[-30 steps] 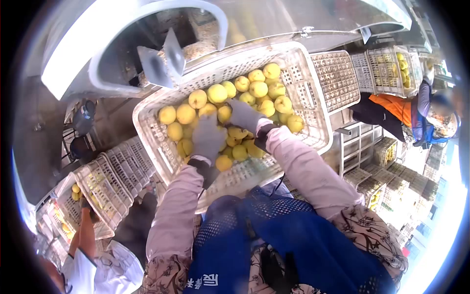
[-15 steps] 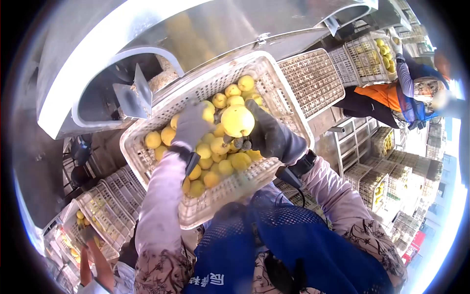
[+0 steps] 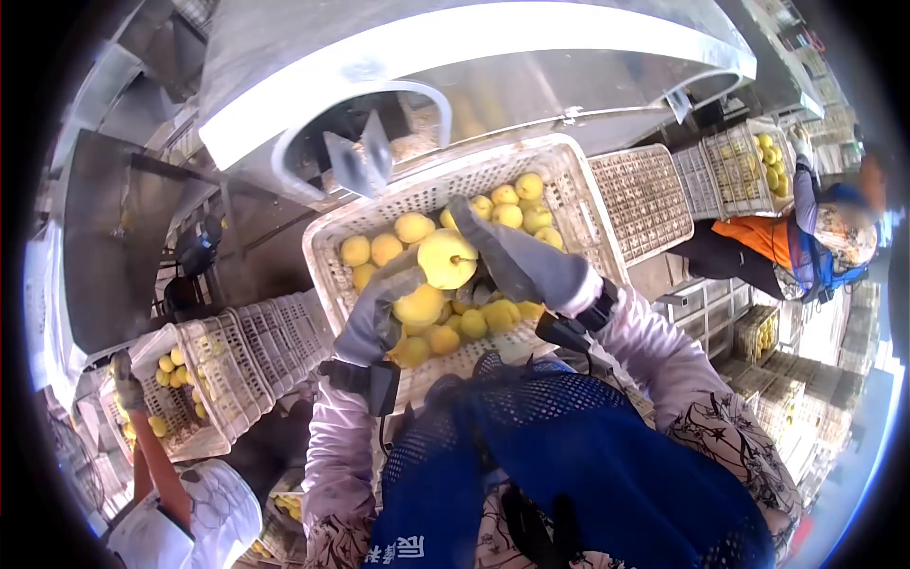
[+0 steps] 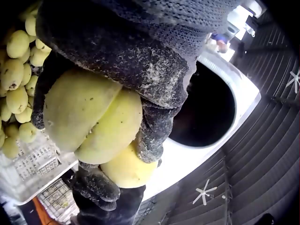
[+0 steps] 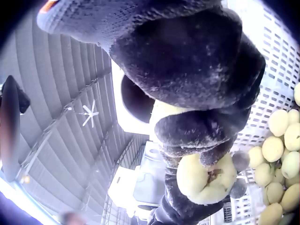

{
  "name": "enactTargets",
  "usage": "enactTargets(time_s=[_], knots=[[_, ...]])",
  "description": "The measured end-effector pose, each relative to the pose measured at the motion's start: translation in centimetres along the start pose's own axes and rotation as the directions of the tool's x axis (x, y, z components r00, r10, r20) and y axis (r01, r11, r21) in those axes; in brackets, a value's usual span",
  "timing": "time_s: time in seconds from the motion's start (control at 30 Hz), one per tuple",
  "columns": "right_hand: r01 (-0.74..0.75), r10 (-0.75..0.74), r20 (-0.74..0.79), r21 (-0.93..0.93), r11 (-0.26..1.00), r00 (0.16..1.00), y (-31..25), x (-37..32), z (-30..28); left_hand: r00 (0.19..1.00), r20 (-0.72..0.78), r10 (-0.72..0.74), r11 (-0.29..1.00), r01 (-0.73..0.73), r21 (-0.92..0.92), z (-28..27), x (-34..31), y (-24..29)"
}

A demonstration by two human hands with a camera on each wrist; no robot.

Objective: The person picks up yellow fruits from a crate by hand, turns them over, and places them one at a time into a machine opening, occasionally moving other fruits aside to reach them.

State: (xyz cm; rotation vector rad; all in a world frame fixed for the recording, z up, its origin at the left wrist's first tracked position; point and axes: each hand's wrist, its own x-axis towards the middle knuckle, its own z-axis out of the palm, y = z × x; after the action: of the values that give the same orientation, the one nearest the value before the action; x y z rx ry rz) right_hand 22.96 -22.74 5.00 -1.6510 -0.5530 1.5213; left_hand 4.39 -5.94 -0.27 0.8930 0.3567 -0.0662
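Both hands wear grey gloves with dark palms, over a white plastic crate of yellow peaches. My left hand grips a peach; in the left wrist view that peach shows a deep cleft, with gloved fingers around it. My right hand holds another peach, raised above the pile with its stem hollow facing up. The two hands are close together, and the held peaches overlap in the head view. In the right wrist view, dark fingers curl over a peach with a brown stem hollow.
Behind the crate runs a metal machine with a rounded opening. An upturned crate stands to the right, with a person in an orange and blue vest beyond. Stacked crates and another person are at left.
Both hands were down among the peaches; then the right hand lifted one. Now the left hand has come back from the pile with a peach, beside the right. The head view has shifted.
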Motion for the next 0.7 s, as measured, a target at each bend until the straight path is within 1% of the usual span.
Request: enactTargets(time_s=[0.03,0.07,0.1,0.13,0.17,0.2,0.23,0.27,0.3,0.33,0.37,0.4,0.43,0.47,0.5,0.53,0.57,0.6,0.63,0.67,0.7], knots=[[0.12,-0.119,0.016,-0.18,0.976,0.993,-0.9,-0.4,0.6,1.0,0.006,0.016,0.997,-0.015,-0.078,-0.4,-0.4,0.3],[0.05,-0.032,-0.143,0.129,0.99,0.989,-4.0,-2.0,3.0,1.0,-0.003,0.031,0.996,-0.031,-0.083,-0.8,-0.8,0.4],[0.053,-0.04,-0.125,0.109,0.993,0.991,-4.0,-0.6,3.4,0.996,-0.02,0.082,0.997,-0.082,-0.007,-1.8,-1.2,0.5],[0.24,-0.246,-0.08,-0.075,0.968,0.966,-2.8,0.6,3.1,0.992,-0.024,0.121,0.99,-0.119,0.075,-2.4,-1.2,0.4],[0.421,-0.435,-0.002,-0.243,0.874,0.9,-2.2,1.6,2.9,0.991,-0.026,0.133,0.988,-0.13,0.08,-3.4,-1.0,0.3],[0.45,-0.495,-0.059,-0.333,0.828,0.867,-1.8,2.4,2.9,0.992,-0.01,0.127,0.991,-0.127,0.051,-4.5,-0.9,0.1],[0.451,-0.496,-0.059,-0.336,0.827,0.866,-2.6,2.4,3.1,0.993,0.008,0.119,0.993,-0.119,0.02,-5.5,-0.7,-0.1],[0.422,-0.516,-0.068,-0.489,0.763,0.854,-4.0,2.1,3.2,0.997,-0.04,0.067,0.988,-0.072,-0.136,-6.0,-0.3,0.1],[0.38,-0.539,-0.073,-0.63,0.677,0.839,-4.8,2.1,3.3,0.997,-0.038,0.072,0.988,-0.076,-0.137,-6.6,-0.1,0.4],[0.445,-0.613,-0.091,-0.606,0.66,0.785,-4.8,2.8,3.5,0.983,-0.014,0.181,0.983,-0.181,-0.04,-6.8,-0.1,1.3],[0.443,-0.613,-0.094,-0.607,0.659,0.784,-5.1,3.5,3.6,0.959,0.021,0.282,0.958,-0.283,0.055,-7.0,0.1,1.9],[0.401,-0.627,-0.17,-0.636,0.659,0.761,-5.7,4.5,3.7,0.961,0.023,0.274,0.959,-0.272,-0.077,-7.5,0.6,2.6],[0.358,-0.641,-0.244,-0.662,0.659,0.728,-6.4,5.7,3.7,0.961,0.031,0.276,0.959,-0.273,-0.073,-7.1,0.6,4.0],[0.328,-0.765,-0.314,-0.765,0.555,0.563,-5.0,8.5,3.6,0.955,-0.002,0.297,0.934,-0.29,0.211,-6.3,0.4,5.9],[0.329,-0.77,-0.315,-0.767,0.551,0.555,-4.6,10.2,3.8,0.944,-0.03,0.329,0.834,-0.275,0.478,-5.9,0.5,7.1],[0.312,-0.766,-0.401,-0.742,0.594,0.503,-4.5,11.8,3.9,0.921,-0.067,0.383,0.868,-0.334,0.368,-6.4,0.6,6.7],[0.298,-0.751,-0.485,-0.711,0.636,0.448,-4.8,13.0,4.1,0.92,-0.062,0.387,0.865,-0.338,0.372,-6.8,0.3,6.4],[0.261,-0.744,-0.548,-0.708,0.656,0.383,-4.7,13.6,4.9,0.935,-0.122,0.332,0.899,-0.274,0.341,-7.2,-0.5,5.9],[0.262,-0.744,-0.549,-0.707,0.657,0.381,-5.0,14.1,5.6,0.945,-0.181,0.271,0.929,-0.209,0.304,-7.7,-1.3,5.2],[0.237,-0.741,-0.566,-0.713,0.66,0.362,-5.3,14.4,6.2,0.913,-0.013,0.409,0.729,-0.318,0.606,-9.2,-1.9,3.9],[0.211,-0.738,-0.583,-0.718,0.664,0.341,-5.4,14.7,6.5,0.914,-0.009,0.406,0.728,-0.317,0.608,-9.2,-2.7,3.5]])
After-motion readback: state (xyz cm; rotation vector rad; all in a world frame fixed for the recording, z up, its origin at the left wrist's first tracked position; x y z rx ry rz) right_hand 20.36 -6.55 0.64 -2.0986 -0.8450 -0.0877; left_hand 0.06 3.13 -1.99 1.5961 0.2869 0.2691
